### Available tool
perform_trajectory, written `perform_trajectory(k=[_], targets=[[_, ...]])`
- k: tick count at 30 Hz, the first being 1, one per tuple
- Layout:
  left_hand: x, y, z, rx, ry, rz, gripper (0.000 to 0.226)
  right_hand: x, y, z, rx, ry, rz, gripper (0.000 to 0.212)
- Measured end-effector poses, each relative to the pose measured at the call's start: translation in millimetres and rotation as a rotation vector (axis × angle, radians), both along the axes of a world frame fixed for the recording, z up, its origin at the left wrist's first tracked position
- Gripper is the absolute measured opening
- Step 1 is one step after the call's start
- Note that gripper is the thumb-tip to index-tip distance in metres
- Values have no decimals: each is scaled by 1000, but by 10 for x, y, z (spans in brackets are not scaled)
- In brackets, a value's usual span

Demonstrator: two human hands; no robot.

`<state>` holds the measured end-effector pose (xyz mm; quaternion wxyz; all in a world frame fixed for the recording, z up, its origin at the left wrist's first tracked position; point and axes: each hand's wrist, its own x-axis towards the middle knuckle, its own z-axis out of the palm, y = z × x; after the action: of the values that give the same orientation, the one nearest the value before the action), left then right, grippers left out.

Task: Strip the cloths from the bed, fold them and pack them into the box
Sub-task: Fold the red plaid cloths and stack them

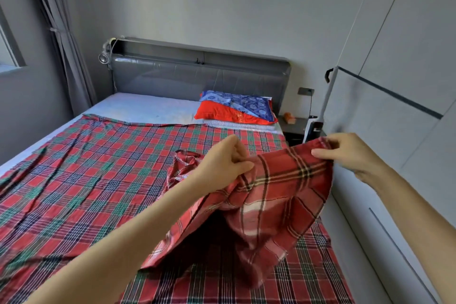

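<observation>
Two bare hands held one cloth up over the bed. The left hand (229,163) was clamped on a gathered bunch of the upper edge of a red tartan cotton cloth with cream and black stripes (278,200). The right hand (345,153), at three o'clock from the left and apart from it, pinched the same edge at what looked like a corner. The cloth sagged between them and drooped toward six o'clock, and its lower folds seemed to rest on the bed. A crumpled part lay at nine o'clock from the left hand.

Beneath it a wide red, green and blue checked sheet (86,180) lay wrinkled over the white-mattressed bed (148,108). A red and blue patterned pillow (234,112) sat at twelve o'clock, near the grey padded headboard (197,76). The packing box did not show anywhere in view.

The step in hand looked like finding the edge for a first fold. To do it well, the left hand probably needed to run along the hem to the true corner rather than keep its bunch. The hands could then draw apart until the edge pulled taut. Lifting higher would free the trailing folds and let the cloth hang square. Only then should corner meet corner, with the checked sheet left lying.
</observation>
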<state>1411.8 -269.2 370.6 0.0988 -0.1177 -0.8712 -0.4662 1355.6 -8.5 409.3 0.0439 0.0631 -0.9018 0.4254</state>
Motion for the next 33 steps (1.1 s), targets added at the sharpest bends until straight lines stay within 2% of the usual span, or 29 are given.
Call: perform_trajectory(k=[1,2,4,5,6,7,9,11,12,15,16,17,19,22,27,31,33], targets=[[-7,47,35,-70,0,-54,23,57,-33,-63,216,18,-43,29],[-23,102,67,-133,6,-105,24,143,-124,-94,344,38,-17,46],[-49,201,114,-220,23,-189,27,359,-435,-101,338,40,205,81],[-59,235,135,-242,40,-211,28,452,-614,-97,291,25,318,83],[-63,251,148,-252,60,-220,29,510,-762,-132,265,25,392,73],[-64,251,151,-249,77,-224,32,520,-853,-202,266,38,416,54],[-61,189,154,-237,102,-213,40,514,-967,-281,302,86,377,28],[-49,77,124,-172,89,-172,42,493,-1010,-318,354,138,337,20],[-27,4,87,-78,60,-158,42,494,-1039,-329,366,177,318,20],[95,-240,-247,368,3,-80,35,473,-1100,-342,342,313,249,22],[145,-295,-424,437,-6,-7,31,474,-1091,-329,323,339,228,24],[187,-367,-629,409,-24,94,30,469,-1112,-306,303,350,213,27],[229,-452,-1095,184,-82,258,34,479,-1151,-238,272,352,185,24],[153,-400,-1632,-18,-130,378,44,520,-1249,-115,256,361,186,18],[12,-502,-2042,13,-195,669,21,630,-1333,203,245,390,167,14],[80,-922,-2457,34,-212,696,31,632,-1081,492,181,414,49,6],[63,-1175,-2581,98,-296,731,25,641,-897,563,129,394,28,12]])
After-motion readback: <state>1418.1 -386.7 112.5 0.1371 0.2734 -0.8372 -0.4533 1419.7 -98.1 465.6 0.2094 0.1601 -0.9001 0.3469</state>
